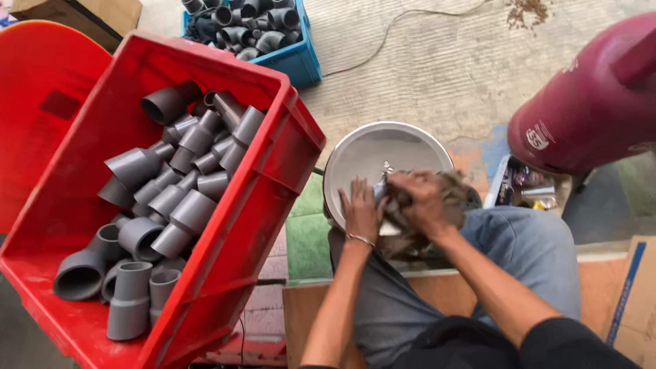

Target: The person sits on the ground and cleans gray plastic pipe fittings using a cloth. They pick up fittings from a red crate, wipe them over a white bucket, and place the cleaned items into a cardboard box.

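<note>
Concrete floor [424,61] | red crate [273,178] | grey fittings [171,198] | hands [393,201] on cloth [454,191]

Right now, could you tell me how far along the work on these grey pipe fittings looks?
Done: cannot be judged; no finished pile shows apart, though a blue crate behind holds more fittings. In hand: the left hand and right hand press a cloth around a small part over a round metal basin. Left: the red crate holds many grey fittings.
</note>
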